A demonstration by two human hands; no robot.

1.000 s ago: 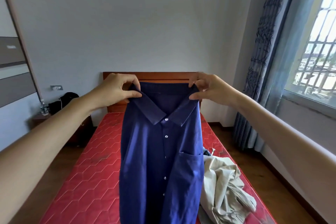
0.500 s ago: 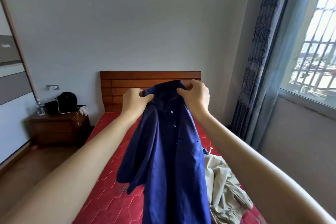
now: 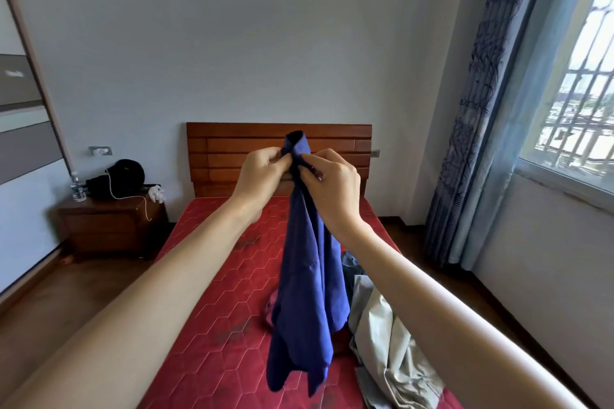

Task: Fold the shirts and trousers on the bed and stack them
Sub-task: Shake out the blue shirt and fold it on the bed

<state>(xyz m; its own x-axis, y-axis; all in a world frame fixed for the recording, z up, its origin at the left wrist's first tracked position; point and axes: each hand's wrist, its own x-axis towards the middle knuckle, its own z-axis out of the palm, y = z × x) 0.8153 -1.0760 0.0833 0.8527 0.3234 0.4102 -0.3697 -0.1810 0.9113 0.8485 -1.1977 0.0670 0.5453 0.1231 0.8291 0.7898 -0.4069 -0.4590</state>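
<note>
1. A blue button shirt is held in the air above the red mattress of the bed, doubled lengthwise so that its two shoulders are brought together near the collar.
2. The left hand is clamped on the cloth just under the collar from the left, and the right hand is pinched on the same spot from the right; the two hands are almost touching.
3. The step in hand is judged to be the first lengthwise fold of this shirt; nothing folded or stacked is seen on the bed.
4. For the next move the doubled shirt is likely to need lowering flat onto the free left part of the mattress, with the sleeves tucked in and the hem brought up toward the collar.
5. Care is called for because the lower edges hang uneven and one sleeve droops below the rest.
6. A beige garment is lain crumpled on the right side of the mattress, cut off by the lower edge; shirt or trousers cannot be told.
7. A bit of denim-like cloth and a dark red piece are mostly hidden behind the shirt and cannot be identified.
8. The items on the bedside cabinet are too small to be made out surely.
</note>
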